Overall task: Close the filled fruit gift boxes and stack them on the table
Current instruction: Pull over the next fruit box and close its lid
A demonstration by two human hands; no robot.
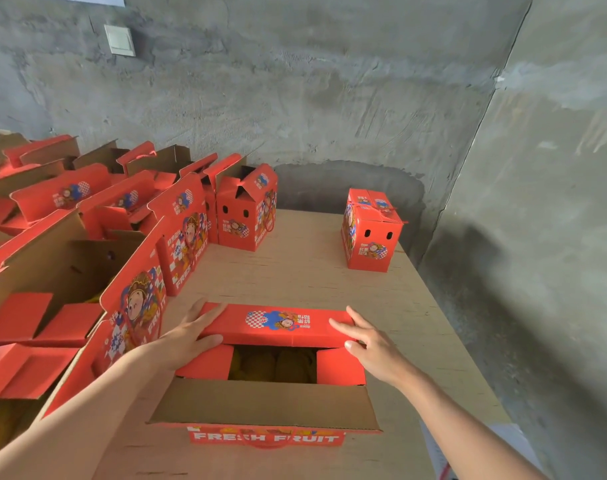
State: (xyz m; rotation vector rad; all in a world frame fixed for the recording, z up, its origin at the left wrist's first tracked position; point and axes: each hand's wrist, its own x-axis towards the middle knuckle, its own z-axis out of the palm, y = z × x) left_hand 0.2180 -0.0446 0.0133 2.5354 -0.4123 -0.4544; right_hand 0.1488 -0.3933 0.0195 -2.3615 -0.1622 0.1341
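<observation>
A red fruit gift box (271,386) stands open on the wooden table (316,271) right in front of me, brown fruit showing inside. Its far top flap (278,323) is folded partway over the opening; the near flap (264,403) lies open toward me. My left hand (188,334) holds the far flap's left end, fingers on top and thumb beneath. My right hand (364,337) holds the right end the same way. One closed box (371,233) stands at the table's far right.
Several open red boxes (129,258) crowd the left side in rows, flaps up. Another open one (243,209) stands at the back by the rough grey wall (329,98). The table's right edge drops off beside a second wall.
</observation>
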